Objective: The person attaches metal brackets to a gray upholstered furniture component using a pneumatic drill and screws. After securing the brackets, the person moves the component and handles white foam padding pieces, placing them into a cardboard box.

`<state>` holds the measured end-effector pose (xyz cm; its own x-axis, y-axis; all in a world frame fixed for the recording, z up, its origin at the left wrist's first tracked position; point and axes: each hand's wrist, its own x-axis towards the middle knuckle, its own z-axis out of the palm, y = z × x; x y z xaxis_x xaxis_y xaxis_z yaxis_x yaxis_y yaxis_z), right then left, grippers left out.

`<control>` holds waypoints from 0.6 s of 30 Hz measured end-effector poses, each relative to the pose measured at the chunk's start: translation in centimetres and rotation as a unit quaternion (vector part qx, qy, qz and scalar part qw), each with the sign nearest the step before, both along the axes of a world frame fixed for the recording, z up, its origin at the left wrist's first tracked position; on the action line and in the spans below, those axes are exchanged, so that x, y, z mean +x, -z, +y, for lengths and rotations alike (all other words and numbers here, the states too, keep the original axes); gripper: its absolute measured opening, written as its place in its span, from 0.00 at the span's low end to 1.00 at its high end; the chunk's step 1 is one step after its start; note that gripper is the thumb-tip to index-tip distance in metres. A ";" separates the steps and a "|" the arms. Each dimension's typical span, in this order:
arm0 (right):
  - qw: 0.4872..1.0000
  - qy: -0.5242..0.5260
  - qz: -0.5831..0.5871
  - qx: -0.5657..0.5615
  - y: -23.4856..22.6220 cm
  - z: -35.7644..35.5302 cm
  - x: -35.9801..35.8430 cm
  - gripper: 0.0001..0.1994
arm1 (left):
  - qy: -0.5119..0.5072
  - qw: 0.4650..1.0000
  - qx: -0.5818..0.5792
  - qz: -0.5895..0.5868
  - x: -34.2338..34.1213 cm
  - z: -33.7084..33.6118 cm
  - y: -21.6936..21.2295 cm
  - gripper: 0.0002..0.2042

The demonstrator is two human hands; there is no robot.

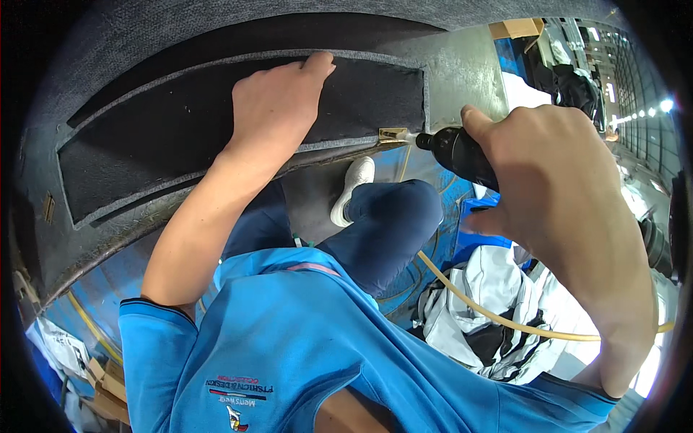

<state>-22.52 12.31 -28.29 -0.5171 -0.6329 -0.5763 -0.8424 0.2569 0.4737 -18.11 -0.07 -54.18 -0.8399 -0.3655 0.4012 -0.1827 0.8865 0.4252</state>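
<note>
The small, gold-coloured metal plate [392, 135] sits at the near right corner of the long, curved black panel with a fuzzy grey edge [166, 137], in front of the person. The thin tip of the round, black hand tool [462, 155] points right at it; whether they touch, I can't tell from here. The right hand [556, 155] is wrapped around the tool, with its thumb held out. The left hand [274, 101] is well apart from it, its fingers curled at the far edge of the panel — how tight, I can't see.

To do this well, I'd line the tip up straight with the plate and push gently, so it doesn't slip and scratch. The left hand should hold the panel still — a wobble could spoil the aim.

Farther left is another small gold-coloured plate [49, 207]. A bendy yellow hose [498, 319] crosses a heap of white and black cloth [480, 281]; best not to tug it.
</note>
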 end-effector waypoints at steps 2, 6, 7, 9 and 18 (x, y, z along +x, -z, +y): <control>1.000 -0.006 -0.004 -0.007 -0.3 0.0 0.5 0.31 | 0.009 1.000 0.004 0.005 -0.1 0.1 -0.1 0.09; 0.995 -0.087 -0.035 -0.038 -0.3 0.2 -0.6 0.34 | -0.001 1.000 0.018 0.002 -0.1 0.0 -0.2 0.08; 0.997 -0.077 -0.017 -0.013 0.2 0.3 -0.7 0.36 | -0.002 1.000 0.021 0.007 0.0 0.1 0.0 0.08; 0.998 -0.055 -0.009 0.009 0.9 0.5 -1.0 0.38 | 0.001 1.000 0.025 0.017 0.0 0.1 0.4 0.08; 0.983 0.163 -0.075 -0.042 -1.8 4.0 -2.4 0.43 | 0.020 0.973 0.220 0.071 0.4 -1.7 -1.5 0.09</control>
<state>-24.91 16.30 -26.46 -0.6128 -0.4960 -0.6152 -0.7680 0.5571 0.3160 -17.68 -1.76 -52.65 -0.8040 -0.4965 0.3273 -0.0631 0.6185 0.7833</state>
